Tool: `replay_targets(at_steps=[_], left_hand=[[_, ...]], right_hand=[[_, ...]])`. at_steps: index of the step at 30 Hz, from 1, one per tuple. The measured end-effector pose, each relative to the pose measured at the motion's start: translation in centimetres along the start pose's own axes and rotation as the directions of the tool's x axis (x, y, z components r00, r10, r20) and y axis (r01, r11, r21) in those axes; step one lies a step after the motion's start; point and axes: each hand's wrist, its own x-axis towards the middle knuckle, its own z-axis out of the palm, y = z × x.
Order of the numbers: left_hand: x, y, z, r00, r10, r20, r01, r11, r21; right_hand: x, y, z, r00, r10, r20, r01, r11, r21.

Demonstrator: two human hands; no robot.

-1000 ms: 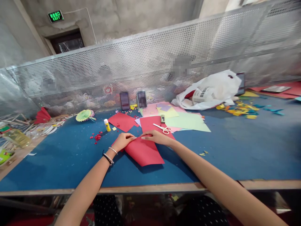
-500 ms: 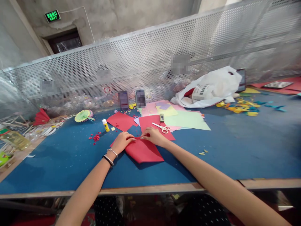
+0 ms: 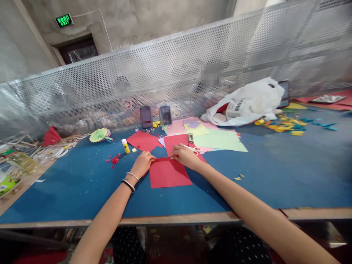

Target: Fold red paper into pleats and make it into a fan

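Left hand (image 3: 143,163): fingers closed, pinching the left end of a narrow folded strip along the far edge of a red rectangular paper sheet (image 3: 169,175). A beaded bracelet (image 3: 128,184) and a thin bangle sit at the wrist.

Right hand (image 3: 186,156): fingers closed on the right end of the same folded strip. The two hands are apart, with the fold stretched between them.

The red sheet lies flat on the blue table top (image 3: 275,168), directly before the person, its near part extending from the hands toward the table edge.

Just beyond the right hand's fingers: white-handled scissors (image 3: 194,149), lying on a second red sheet (image 3: 176,140). A small dark rectangular object (image 3: 190,137) lies just past them; what it is cannot be told.

Beyond and left of the left hand: loose red paper scraps (image 3: 114,160), a yellow glue stick with a white cap (image 3: 125,146), and a third red sheet (image 3: 143,140).

Beyond and right of the right hand: a light green paper sheet (image 3: 220,141), overlapping yellow (image 3: 195,129) and pink (image 3: 175,128) sheets.

Far right: a crumpled white plastic bag (image 3: 247,102), with yellow and blue paper offcuts (image 3: 286,126) near it.

Far left: a green-and-yellow pleated paper fan (image 3: 98,135) and a red pleated paper fan (image 3: 51,136).

A perforated metal screen (image 3: 192,62) runs along the far side of the table.
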Motion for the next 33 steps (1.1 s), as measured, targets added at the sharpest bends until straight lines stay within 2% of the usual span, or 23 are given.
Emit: replay_targets(at_steps=[4,8,11,13,17,22,27,33], left_hand=[[0.2,-0.1,-0.2,0.995,0.088,0.041,-0.092,0.988,0.123],[0.2,0.0,-0.7,0.970,0.210,0.125,-0.238,0.925,0.295],[0.1,0.2,-0.9,0.962,0.239,0.130,-0.270,0.899,0.344],[0.0,0.5,-1.0,0.963,0.236,0.132,-0.268,0.895,0.358],[-0.1,0.9,-1.4,0.965,0.196,0.173,-0.244,0.913,0.328],[-0.1,1.1,-1.4,0.988,0.094,0.120,-0.108,0.987,0.115],[-0.2,1.2,-0.4,0.998,-0.035,0.052,0.036,0.999,-0.023],[-0.2,1.0,0.6,0.993,-0.111,0.051,0.116,0.986,-0.118]], right_hand=[[0.1,-0.1,-0.4,0.997,-0.046,0.061,0.051,0.995,-0.087],[0.0,-0.5,-0.8,0.981,-0.164,0.106,0.179,0.970,-0.161],[-0.2,-0.9,-1.0,0.959,-0.247,0.137,0.273,0.936,-0.222],[-0.3,-1.2,-1.1,0.959,-0.241,0.152,0.271,0.935,-0.230],[-0.4,-1.6,-1.0,0.978,-0.130,0.160,0.151,0.981,-0.121],[-0.5,-1.5,-0.9,0.986,-0.052,0.159,0.038,0.995,0.090],[-0.4,-1.1,-0.9,0.985,-0.045,0.169,0.009,0.979,0.205],[-0.1,-0.1,-0.2,0.989,-0.031,0.147,-0.006,0.970,0.242]])
